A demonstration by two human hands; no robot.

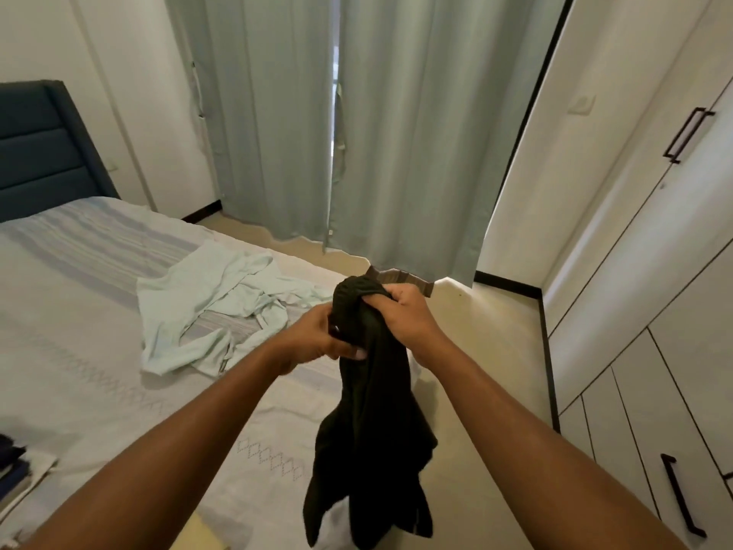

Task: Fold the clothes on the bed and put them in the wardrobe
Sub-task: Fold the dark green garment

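A black garment (373,442) hangs bunched in the air over the bed's right edge. My left hand (317,335) grips its upper part from the left, and my right hand (404,311) grips the top of it from the right. Its lower part dangles loose below both hands. A pale mint garment (206,303) lies crumpled and spread on the bed (79,351) to the left of my hands. The white wardrobe (654,271) with black handles stands shut along the right side.
A stack of dark folded clothes (12,462) shows at the bed's lower left edge. Grey-green curtains (337,133) hang ahead. A dark padded headboard (39,152) is at the far left. A strip of beige floor (496,351) runs between bed and wardrobe.
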